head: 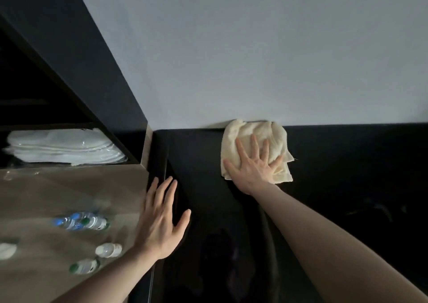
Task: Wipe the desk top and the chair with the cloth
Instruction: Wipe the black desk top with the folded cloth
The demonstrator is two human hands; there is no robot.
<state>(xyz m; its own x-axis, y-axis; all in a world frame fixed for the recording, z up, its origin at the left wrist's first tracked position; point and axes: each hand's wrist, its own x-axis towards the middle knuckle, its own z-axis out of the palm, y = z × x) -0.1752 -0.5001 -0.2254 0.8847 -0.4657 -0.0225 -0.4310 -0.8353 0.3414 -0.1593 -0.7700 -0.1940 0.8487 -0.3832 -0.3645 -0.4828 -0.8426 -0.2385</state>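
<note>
Right hand [253, 163] is spread flat, fingers straight, pressing the cream cloth [256, 148] onto the dark surface [347, 163], right up against the pale wall [254, 48]. Left hand [159, 221] is open too, fingers splayed, over the edge of a lighter counter [58, 191] where a few water bottles [81, 220] lie.

Both forearms are seen bare at 5 and 7 o'clock; the left hand [162, 224] and right hand [252, 166] are ungloved, ringless.
</note>
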